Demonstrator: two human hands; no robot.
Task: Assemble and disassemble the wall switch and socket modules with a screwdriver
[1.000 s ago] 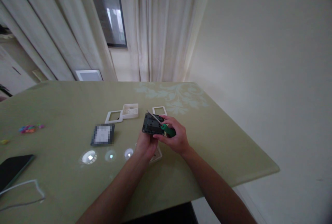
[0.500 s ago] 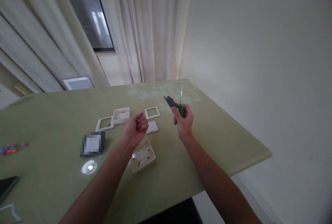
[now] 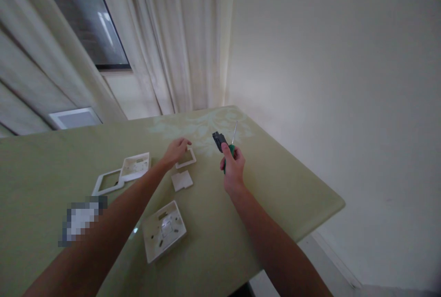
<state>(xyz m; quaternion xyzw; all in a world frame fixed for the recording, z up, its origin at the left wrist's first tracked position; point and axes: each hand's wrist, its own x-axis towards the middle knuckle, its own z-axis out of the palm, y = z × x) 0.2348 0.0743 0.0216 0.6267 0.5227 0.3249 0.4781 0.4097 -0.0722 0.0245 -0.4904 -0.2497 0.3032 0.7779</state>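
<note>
Clamping screwdriver [image 3: 232, 149] and block [image 3: 218, 140] together, your right hand [image 3: 234, 168] could let either slip; your left hand [image 3: 177, 149], finger closure unclear, might nudge the frame [image 3: 186, 165].

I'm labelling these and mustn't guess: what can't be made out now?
In the head view:
Whether left hand grips the white frame beside it: hand covers the contact.
Pixelated item: details masked, partly behind left forearm.
Black part: near end covered by right hand.
Dark object: cut off by the bottom edge.

My screwdriver handle [image 3: 232, 150] is green, my plastic piece [image 3: 218, 140] black, the olive table [image 3: 275, 187] pale-scrolled at the far side.
</note>
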